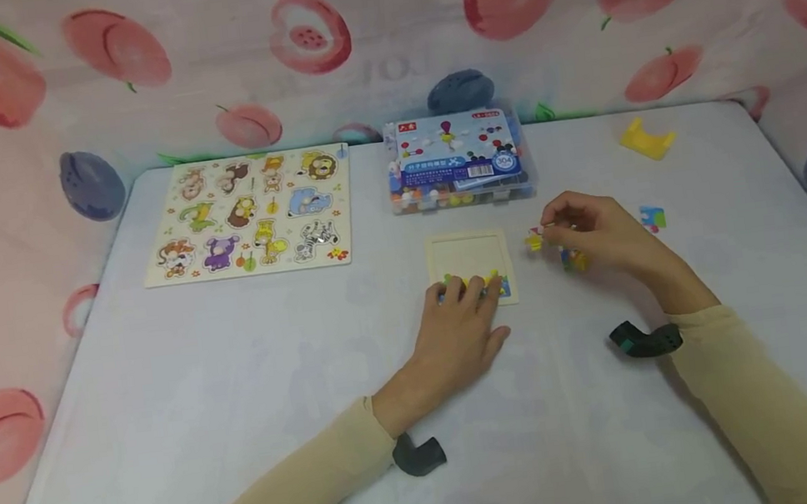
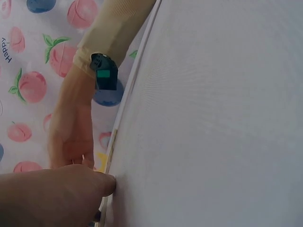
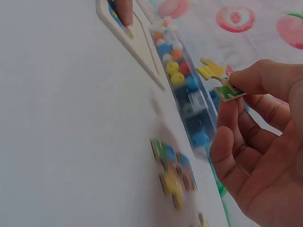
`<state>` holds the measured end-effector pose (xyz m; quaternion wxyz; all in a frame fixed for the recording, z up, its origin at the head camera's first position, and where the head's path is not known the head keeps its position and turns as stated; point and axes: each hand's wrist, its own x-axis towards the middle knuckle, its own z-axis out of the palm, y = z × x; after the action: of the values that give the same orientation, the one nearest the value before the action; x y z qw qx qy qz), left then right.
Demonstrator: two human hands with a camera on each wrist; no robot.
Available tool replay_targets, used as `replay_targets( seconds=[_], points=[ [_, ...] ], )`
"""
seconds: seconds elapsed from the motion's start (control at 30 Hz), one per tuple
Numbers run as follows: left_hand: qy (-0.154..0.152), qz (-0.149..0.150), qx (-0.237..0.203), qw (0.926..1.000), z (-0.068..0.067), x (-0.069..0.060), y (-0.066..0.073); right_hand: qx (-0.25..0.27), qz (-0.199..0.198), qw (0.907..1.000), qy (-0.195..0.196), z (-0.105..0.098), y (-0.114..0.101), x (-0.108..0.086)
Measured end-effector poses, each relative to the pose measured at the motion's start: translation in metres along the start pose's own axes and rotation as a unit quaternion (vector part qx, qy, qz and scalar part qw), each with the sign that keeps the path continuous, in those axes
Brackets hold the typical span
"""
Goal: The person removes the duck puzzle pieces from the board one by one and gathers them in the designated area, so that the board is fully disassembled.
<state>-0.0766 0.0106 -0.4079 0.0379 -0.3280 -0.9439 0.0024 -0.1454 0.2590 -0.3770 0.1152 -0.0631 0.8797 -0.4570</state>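
Puzzle tray (image 1: 468, 257) lies flat on the surface (image 1: 239, 390), the left hand (image 1: 455, 334), fingers extended, resting across its near end. Beside it, the right hand (image 1: 590, 233) pinches one puzzle piece (image 3: 212, 71), likely light, stiff and smooth, best held by its edges.

- Dim, fairly even light covers the white table (image 1: 237, 373), leaving colours muted.
- A soft shadow edges the right sleeve (image 1: 769, 400).
- From the left wrist, the left hand (image 2: 57, 194) looks shaded; faint ripples (fine as ribbing) cross the tabletop.
- From the right wrist, loose puzzle pieces (image 3: 172, 184) blur beside a hazy shadow; the held piece (image 3: 214, 71) is crisper.
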Motion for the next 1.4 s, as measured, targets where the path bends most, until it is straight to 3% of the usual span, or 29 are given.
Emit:
replay_targets(
  seconds=[0.13,0.77,1.1,1.4],
  points=[
    [-0.002,-0.001,-0.004,1.0,0.001,-0.003,0.002,0.0,0.02,0.9997,0.014,-0.013,0.011,-0.01],
    [-0.003,-0.013,-0.004,0.9999,-0.006,-0.006,0.009,-0.02,0.045,0.9954,0.082,-0.067,0.07,-0.054],
    [-0.007,-0.01,0.026,0.9996,-0.011,-0.006,0.01,-0.065,0.092,0.9902,0.084,-0.084,0.09,-0.069],
    [-0.004,0.006,0.027,0.9996,-0.009,-0.006,0.011,-0.11,0.094,0.9872,0.067,-0.093,0.099,-0.072]
  ],
)
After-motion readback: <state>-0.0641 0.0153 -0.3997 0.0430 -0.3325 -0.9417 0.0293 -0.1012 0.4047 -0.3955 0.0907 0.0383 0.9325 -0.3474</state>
